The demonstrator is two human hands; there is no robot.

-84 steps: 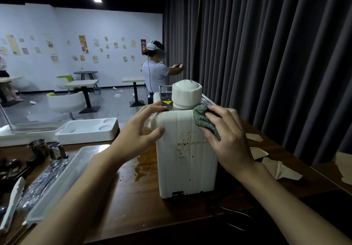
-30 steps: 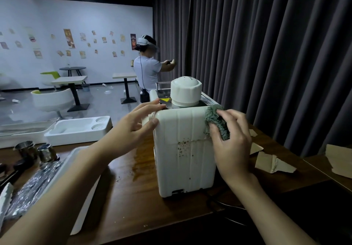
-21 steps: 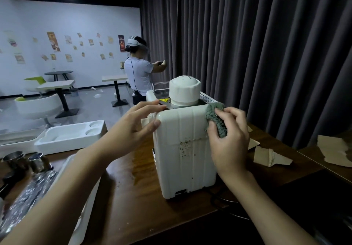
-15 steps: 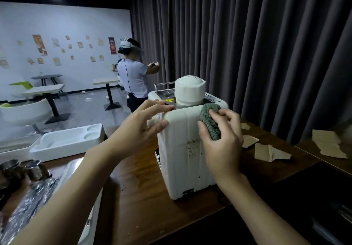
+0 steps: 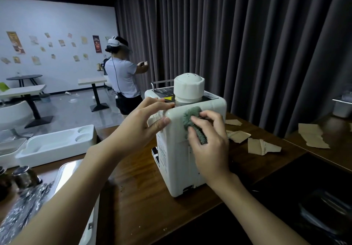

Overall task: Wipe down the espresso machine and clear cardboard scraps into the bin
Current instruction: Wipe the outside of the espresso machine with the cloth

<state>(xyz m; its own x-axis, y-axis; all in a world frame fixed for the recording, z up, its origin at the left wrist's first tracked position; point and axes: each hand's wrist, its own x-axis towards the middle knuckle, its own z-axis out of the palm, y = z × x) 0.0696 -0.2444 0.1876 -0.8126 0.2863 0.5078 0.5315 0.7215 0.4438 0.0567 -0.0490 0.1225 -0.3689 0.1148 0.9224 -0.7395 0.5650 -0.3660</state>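
Where the wooden table [image 5: 141,197] meets its near edge, item one: a white espresso machine [image 5: 175,168], upright, back panel toward the camera, with a white domed cap [image 5: 188,90] on top.

Left hand [image 5: 137,130]: grips the machine's upper left corner, fingers over the top edge, thumb on the near panel.

Right hand [image 5: 209,149]: fingers curled on a green cloth [image 5: 192,119], pressing it to the upper back panel. The hand and cloth cover much of that panel.

Cardboard scraps [image 5: 262,146]: several torn brown pieces flat on the table, right of the machine and partly hidden behind it. One larger piece [image 5: 312,136] lies on the adjoining surface further right.

Left of the machine:
- a white moulded foam tray [image 5: 57,145];
- a metal tray [image 5: 66,172], largely crossed by the left forearm;
- steel cups [image 5: 24,176];
- crumpled foil [image 5: 22,206], at the frame edge.

Far right: a steel container [image 5: 342,107], cut off by the frame.

Behind: a dark pleated curtain [image 5: 247,44]. A person wearing a headset [image 5: 122,77] stands on the open floor among small tables.
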